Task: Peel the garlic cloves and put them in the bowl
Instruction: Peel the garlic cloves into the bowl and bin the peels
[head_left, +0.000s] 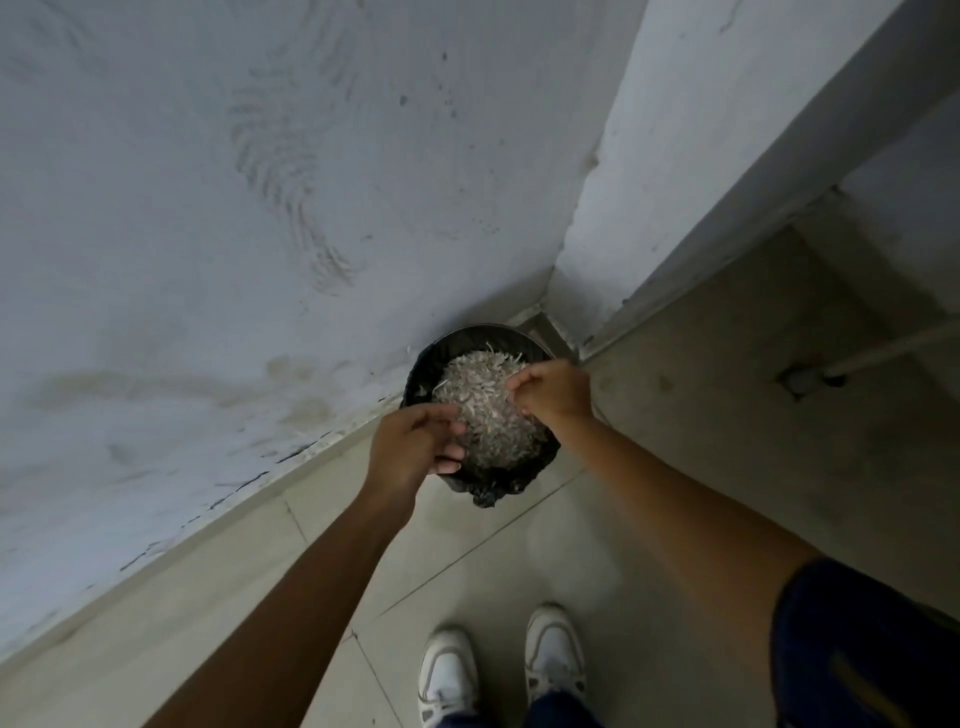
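Observation:
A round bin lined with a black bag (493, 488) stands on the floor in the corner of two walls. It is heaped with pale, dry garlic peels (488, 415). Both my hands hang over the heap. My left hand (415, 447) is at the bin's near left edge, with thumb and fingers loosely curved and nothing visibly held. My right hand (550, 389) is above the right side, its fingers bent down toward the peels with the tips bunched together. Whether it pinches any peel cannot be made out. No cloves or bowl are in view.
A stained white wall (260, 208) runs along the left, and a second wall (675, 130) meets it behind the bin. My white shoes (498, 670) stand on the tiled floor (467, 571) just in front of the bin. A pale pipe (883, 345) lies on the floor at the right.

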